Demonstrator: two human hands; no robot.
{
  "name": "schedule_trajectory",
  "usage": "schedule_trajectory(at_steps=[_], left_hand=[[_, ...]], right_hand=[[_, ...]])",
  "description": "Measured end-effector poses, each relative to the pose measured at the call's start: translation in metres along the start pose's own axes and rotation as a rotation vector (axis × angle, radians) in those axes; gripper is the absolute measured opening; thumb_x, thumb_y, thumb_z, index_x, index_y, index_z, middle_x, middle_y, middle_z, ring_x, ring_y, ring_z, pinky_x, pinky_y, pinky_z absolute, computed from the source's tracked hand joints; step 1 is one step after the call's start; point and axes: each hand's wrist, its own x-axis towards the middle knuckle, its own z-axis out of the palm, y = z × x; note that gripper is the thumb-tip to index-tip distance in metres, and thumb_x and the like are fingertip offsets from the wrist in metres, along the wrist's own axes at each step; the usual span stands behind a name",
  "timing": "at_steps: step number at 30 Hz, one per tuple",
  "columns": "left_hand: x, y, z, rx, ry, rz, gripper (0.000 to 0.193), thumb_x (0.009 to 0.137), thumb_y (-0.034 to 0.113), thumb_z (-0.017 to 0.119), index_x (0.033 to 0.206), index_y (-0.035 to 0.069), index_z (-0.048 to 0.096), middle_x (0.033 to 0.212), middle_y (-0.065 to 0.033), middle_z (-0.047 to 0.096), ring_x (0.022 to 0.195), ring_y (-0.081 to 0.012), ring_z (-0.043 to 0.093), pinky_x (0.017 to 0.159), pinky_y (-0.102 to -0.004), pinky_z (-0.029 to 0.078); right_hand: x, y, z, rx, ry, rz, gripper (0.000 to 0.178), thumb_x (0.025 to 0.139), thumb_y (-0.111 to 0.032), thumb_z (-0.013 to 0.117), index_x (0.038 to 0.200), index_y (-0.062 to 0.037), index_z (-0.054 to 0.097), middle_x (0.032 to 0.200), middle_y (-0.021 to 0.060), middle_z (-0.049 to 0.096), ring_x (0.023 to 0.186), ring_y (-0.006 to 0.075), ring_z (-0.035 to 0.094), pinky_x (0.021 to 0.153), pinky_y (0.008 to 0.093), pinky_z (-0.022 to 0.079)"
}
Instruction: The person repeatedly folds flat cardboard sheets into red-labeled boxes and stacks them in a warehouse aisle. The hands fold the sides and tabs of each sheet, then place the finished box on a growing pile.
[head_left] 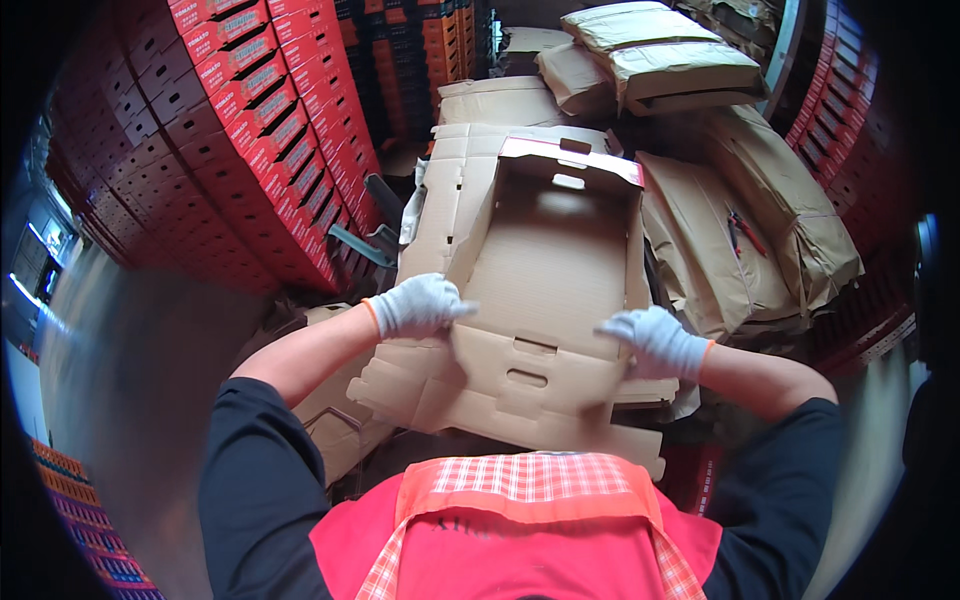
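Note:
A partly folded cardboard box (pixel 550 265) lies before me, brown inside, its far end wall upright with a hand slot. Its near end panel (pixel 570 385), with slots cut in it, lies folded out flat toward my body. My left hand (pixel 420 305), in a grey glove with an orange cuff, is closed at the box's near left corner. At the near right corner my right hand (pixel 660 342), gloved alike, has its fingers bent over the side wall's end. Both sets of fingertips are slightly blurred. Flat cardboard blanks (pixel 445 215) lie under the box.
Tall stacks of red printed boxes (pixel 265 130) rise at left, with another red stack (pixel 830 90) far right. Paper-wrapped bundles (pixel 690 65) are piled behind and at right. Red-handled pliers (pixel 745 232) lie on one bundle. Black and orange crates (pixel 425 60) stand at the back.

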Motion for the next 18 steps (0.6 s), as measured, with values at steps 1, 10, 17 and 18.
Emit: schedule_trajectory(at_steps=[1,10,17,18], left_hand=[[0.013,0.001,-0.007,0.0,0.103,-0.165,0.049,0.076,0.035,0.078,0.118,0.016,0.061,0.085,-0.0076,0.068,0.078,-0.0273,0.068,0.074,-0.0368,0.052],[0.0,0.044,-0.084,-0.366,0.244,-0.068,0.037,0.08,0.039,0.079,0.091,0.007,0.065,0.073,-0.0148,0.064,0.07,-0.0345,0.066,0.059,-0.0397,0.051],[-0.055,0.072,-0.095,-1.117,-0.808,0.107,0.077,0.084,0.034,0.075,0.149,0.01,0.041,0.13,-0.0198,0.062,0.114,-0.0267,0.062,0.098,-0.0356,0.046],[-0.058,0.061,-0.092,-1.121,-0.653,0.096,0.056,0.087,0.025,0.07,0.14,0.015,0.054,0.117,-0.0155,0.069,0.103,-0.0234,0.066,0.093,-0.0342,0.049]], right_hand=[[0.006,0.003,-0.001,0.216,0.18,0.154,0.078,0.068,-0.049,0.085,0.131,-0.0137,0.054,0.103,0.0093,0.067,0.085,0.0284,0.068,0.075,0.04,0.054],[-0.018,0.021,-0.046,0.421,0.521,0.216,0.028,0.074,-0.029,0.082,0.08,-0.0058,0.067,0.075,0.0127,0.066,0.069,0.031,0.065,0.065,0.0373,0.053],[-0.05,-0.033,-0.06,0.715,-0.756,-0.088,0.072,0.086,-0.038,0.071,0.145,-0.0088,0.044,0.129,0.0215,0.062,0.12,0.036,0.059,0.103,0.0393,0.045],[-0.05,-0.024,-0.057,0.708,-0.69,0.04,0.066,0.085,-0.034,0.069,0.142,-0.0096,0.047,0.128,0.0211,0.062,0.119,0.0368,0.06,0.101,0.0394,0.046]])
